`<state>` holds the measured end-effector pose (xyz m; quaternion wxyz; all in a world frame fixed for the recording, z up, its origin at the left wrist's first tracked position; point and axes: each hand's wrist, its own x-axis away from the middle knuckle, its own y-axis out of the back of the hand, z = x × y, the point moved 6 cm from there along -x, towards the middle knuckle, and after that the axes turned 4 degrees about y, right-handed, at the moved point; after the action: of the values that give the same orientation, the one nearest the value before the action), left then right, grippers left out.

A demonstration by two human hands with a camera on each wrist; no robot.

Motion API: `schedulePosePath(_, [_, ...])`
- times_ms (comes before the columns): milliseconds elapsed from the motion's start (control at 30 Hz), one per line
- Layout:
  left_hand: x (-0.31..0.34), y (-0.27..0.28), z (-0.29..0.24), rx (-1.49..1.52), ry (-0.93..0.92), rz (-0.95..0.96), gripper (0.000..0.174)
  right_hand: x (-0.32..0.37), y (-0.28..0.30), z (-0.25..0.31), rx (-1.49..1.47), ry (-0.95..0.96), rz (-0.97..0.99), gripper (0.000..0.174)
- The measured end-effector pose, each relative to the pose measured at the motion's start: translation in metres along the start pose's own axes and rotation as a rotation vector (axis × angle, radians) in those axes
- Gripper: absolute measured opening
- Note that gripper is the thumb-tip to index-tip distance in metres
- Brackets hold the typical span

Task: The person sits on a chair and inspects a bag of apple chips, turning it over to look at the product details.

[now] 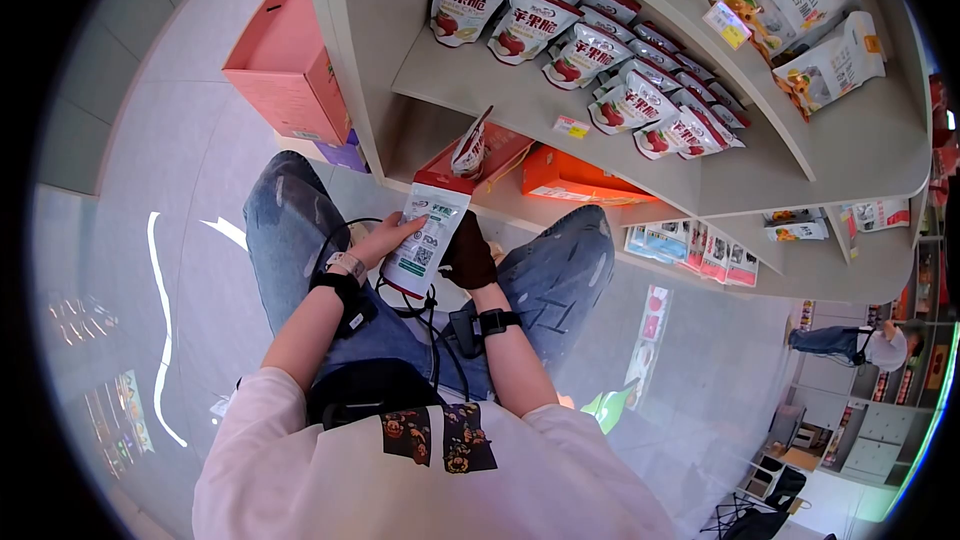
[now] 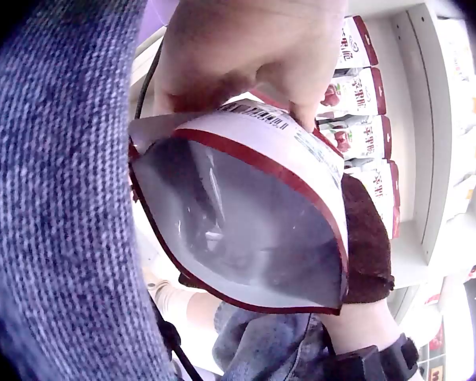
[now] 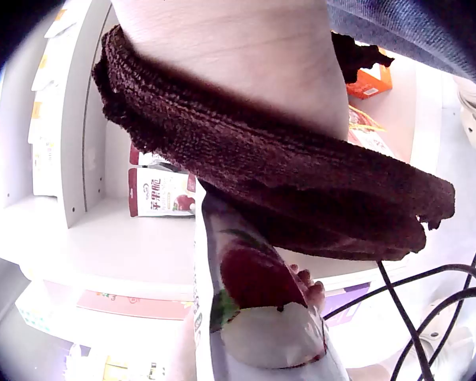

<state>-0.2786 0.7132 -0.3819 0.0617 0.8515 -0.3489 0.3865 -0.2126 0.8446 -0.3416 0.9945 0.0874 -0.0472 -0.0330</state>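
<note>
A white stand-up pouch (image 1: 428,235) with red edges is held over the lap, its printed back towards me and its hollow grey base (image 2: 238,222) facing the left wrist camera. My left hand (image 1: 385,238) grips its left side, thumb on the printed back. A dark brown cloth (image 3: 278,175) covers my right hand (image 1: 468,255), which is up against the pouch's right side. The right fingers are hidden under the cloth. An apple picture (image 3: 258,278) shows on the pouch front. Just beyond, a similar pouch (image 1: 470,152) stands at the red box.
Rows of apple-crisp pouches (image 1: 565,30) stand on the shelf (image 1: 480,80) ahead. An orange box (image 1: 580,178) lies below it, and a pink box (image 1: 290,70) stands at left. Black cables (image 1: 432,330) hang across the lap. Another person (image 1: 860,342) is far right.
</note>
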Motion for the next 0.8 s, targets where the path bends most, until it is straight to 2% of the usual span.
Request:
schedulePosePath(67, [0.000, 0.001, -0.001, -0.003, -0.008, -0.027, 0.081, -0.001, -0.004, -0.029, -0.105, -0.131, 0.023, 0.093])
schedulePosePath(133, [0.007, 0.001, -0.007, -0.026, -0.002, -0.101, 0.076, 0.000, -0.007, -0.023, -0.126, -0.226, 0.049, 0.097])
schedulePosePath(200, [-0.001, 0.005, -0.003, -0.005, -0.075, -0.113, 0.072, 0.001, -0.006, -0.013, -0.012, -0.244, 0.089, 0.100])
schedulePosePath(267, [-0.009, 0.010, 0.005, 0.010, -0.111, -0.134, 0.068, -0.001, -0.007, -0.009, 0.102, -0.258, 0.164, 0.104])
schedulePosePath(333, [-0.012, 0.013, 0.007, 0.019, -0.110, -0.165, 0.065, -0.002, -0.009, -0.010, 0.186, -0.146, 0.205, 0.107])
schedulePosePath(367, [-0.013, 0.014, 0.007, 0.019, -0.117, -0.170, 0.066, -0.003, -0.011, -0.016, 0.214, -0.028, 0.200, 0.108])
schedulePosePath(433, [-0.012, 0.014, 0.006, 0.018, -0.130, -0.181, 0.066, -0.002, -0.012, -0.010, 0.233, 0.048, 0.186, 0.108])
schedulePosePath(567, [-0.013, 0.015, 0.006, -0.011, -0.109, -0.174, 0.070, -0.002, -0.011, -0.023, 0.129, -0.122, 0.191, 0.105])
schedulePosePath(800, [-0.009, 0.014, 0.003, -0.037, -0.090, -0.186, 0.072, -0.002, -0.013, -0.027, 0.003, -0.205, 0.216, 0.105])
